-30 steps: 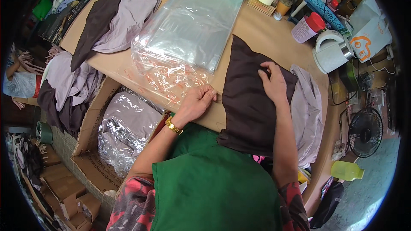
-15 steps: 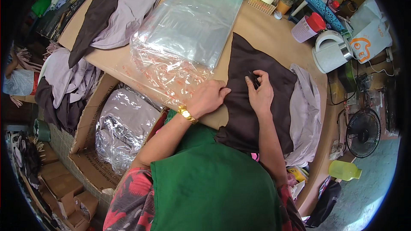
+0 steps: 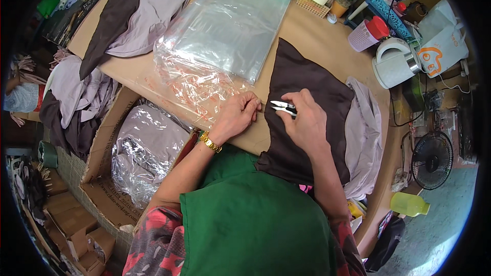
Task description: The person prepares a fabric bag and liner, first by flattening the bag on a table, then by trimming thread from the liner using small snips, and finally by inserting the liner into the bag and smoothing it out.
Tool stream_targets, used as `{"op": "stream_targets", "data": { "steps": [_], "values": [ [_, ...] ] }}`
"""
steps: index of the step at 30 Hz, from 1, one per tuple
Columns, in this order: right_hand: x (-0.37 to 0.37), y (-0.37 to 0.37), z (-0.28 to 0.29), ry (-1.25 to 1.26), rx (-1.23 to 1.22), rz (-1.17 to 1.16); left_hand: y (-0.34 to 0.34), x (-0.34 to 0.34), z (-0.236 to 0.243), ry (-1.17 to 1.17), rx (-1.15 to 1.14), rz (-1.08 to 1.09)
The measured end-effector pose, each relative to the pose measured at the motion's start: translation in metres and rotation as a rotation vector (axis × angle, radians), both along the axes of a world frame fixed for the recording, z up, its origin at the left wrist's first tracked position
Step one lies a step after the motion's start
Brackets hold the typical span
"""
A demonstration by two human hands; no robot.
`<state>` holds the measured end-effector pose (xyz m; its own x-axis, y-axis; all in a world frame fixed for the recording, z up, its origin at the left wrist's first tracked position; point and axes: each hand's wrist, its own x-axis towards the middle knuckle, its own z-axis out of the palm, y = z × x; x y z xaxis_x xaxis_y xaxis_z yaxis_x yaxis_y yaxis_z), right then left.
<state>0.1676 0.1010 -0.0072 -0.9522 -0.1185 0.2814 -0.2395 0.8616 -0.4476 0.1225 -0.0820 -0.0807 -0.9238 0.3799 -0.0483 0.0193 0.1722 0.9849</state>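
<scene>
A dark brown fabric piece (image 3: pixel 296 71) lies on the brown-covered table (image 3: pixel 337 46), with pale lilac fabric (image 3: pixel 363 138) along its right side. My right hand (image 3: pixel 306 122) is closed around thread snips (image 3: pixel 281 107), their silver blades pointing left over the dark cloth. My left hand (image 3: pixel 238 115) pinches just left of that cloth's edge; whatever is between its fingertips is too small to make out. A stack of clear plastic bags (image 3: pixel 230 25), crinkled at its near end, lies beyond my left hand.
Folded brown-and-lilac fabric (image 3: pixel 138 15) rests at back left. An open carton (image 3: pixel 94 168) of wrapped lilac items stands below left, beside heaped fabric (image 3: pixel 71 97). A kettle (image 3: pixel 394 61), baskets (image 3: pixel 386 10) and cups line the right edge, above a fan (image 3: pixel 432 161).
My right hand has taken hold of the snips and turned their blades leftward. My left hand has shifted slightly upward along the fabric's left edge, still pinched.
</scene>
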Motion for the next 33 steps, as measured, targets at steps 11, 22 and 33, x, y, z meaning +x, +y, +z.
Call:
{"op": "stream_targets", "data": {
  "steps": [11,22,33],
  "values": [
    [-0.015,-0.022,0.005,0.037,0.223,0.064,-0.001,0.001,0.004,-0.033,0.099,-0.016],
    [-0.013,-0.031,0.016,-0.081,0.239,0.056,-0.002,-0.001,0.000,-0.148,0.216,-0.021],
    [-0.016,-0.031,0.015,0.010,0.256,0.057,-0.004,-0.003,-0.001,-0.154,0.311,-0.034]
  ]
}}
